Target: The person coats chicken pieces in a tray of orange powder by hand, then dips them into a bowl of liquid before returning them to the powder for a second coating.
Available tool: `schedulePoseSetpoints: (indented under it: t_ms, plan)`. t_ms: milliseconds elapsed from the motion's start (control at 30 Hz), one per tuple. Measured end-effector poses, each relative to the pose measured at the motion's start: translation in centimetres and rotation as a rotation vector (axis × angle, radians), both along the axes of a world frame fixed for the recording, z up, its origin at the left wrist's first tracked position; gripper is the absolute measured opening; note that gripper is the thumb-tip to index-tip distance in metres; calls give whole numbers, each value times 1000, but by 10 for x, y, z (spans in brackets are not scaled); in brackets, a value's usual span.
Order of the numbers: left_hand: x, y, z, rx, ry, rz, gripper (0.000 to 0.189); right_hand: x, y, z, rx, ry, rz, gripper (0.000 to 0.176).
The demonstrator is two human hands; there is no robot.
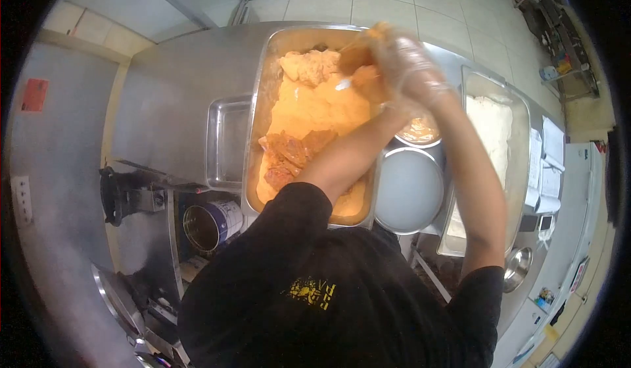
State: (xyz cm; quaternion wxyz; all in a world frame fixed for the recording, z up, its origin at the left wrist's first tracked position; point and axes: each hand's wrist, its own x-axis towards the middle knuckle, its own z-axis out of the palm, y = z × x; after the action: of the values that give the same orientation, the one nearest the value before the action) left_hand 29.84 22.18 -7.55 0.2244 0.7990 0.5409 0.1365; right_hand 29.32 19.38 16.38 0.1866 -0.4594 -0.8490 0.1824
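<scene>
A deep metal tray (248, 131) holds thick orange batter (315, 113), with reddish, batter-coated meat pieces (296, 152) at its near left. My right hand (415, 69), in a clear plastic glove, is over the tray's far right corner and smeared by motion. Orange-coated pieces (369, 82) are at its fingers and blur with it. My left forearm (361, 152) crosses the tray toward the same spot, where my left hand is mostly hidden by the right one. Just below the hands, a round bowl (420, 131) contains an orange mixture.
A round container with a pale grey surface (409, 187) sits right of the tray. Farther right is a long tray (453, 243) of white powder. An empty-looking metal pan (229, 146) lies to the left, above an open tin (204, 227). Papers (545, 171) are at the far right.
</scene>
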Motion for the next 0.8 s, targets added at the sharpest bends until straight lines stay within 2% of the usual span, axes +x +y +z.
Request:
schedulePoseSetpoints:
  t_ms: [33,67,133,200,267,333,400,467,533,567,600,633,667,733,767,800]
  plan:
    - [-1,-4,2,-2,-2,6,32,-16,-3,1,-89,-12,113,28]
    - [-1,-7,2,-6,-5,5,31,-29,-14,9,-133,-45,331,29]
    - [-1,-16,2,-8,-10,3,30,-67,-21,-8,-152,-415,524,33]
    - [-4,-25,-4,-9,-5,15,30,-94,-41,-20,-338,-465,536,36]
    - [-3,-23,-9,-7,-1,31,29,-97,-53,-10,-431,-471,493,35]
    - [-4,-24,-2,-10,-2,41,28,-88,-56,40,-429,-431,387,31]
    - [-5,-22,-1,-1,3,54,27,-40,-41,11,-99,-65,114,41]
    - [-6,-18,3,9,3,56,27,44,-9,14,201,-289,354,45]
    - [-14,-17,18,6,14,53,26,98,-8,1,-398,-46,-448,49]
    - [-19,-19,31,13,31,39,26,122,-12,-15,-467,-143,-543,46]
    - [-24,-22,54,-75,31,28,27,130,-26,-48,-433,-325,-415,43]
    - [-28,-21,69,-46,176,-64,29,135,-38,-80,-407,-445,-321,39]
    - [-28,-22,76,-13,326,-158,33,135,-49,-116,-353,-454,-335,36]
    - [-15,1,31,-96,-28,97,31,138,-58,-190,-187,-412,-456,31]
    - [-10,10,14,-143,-203,232,31,135,-56,-189,-249,-449,-448,30]
    - [-10,12,17,-131,-217,209,30,130,-53,-185,-312,-483,-433,29]
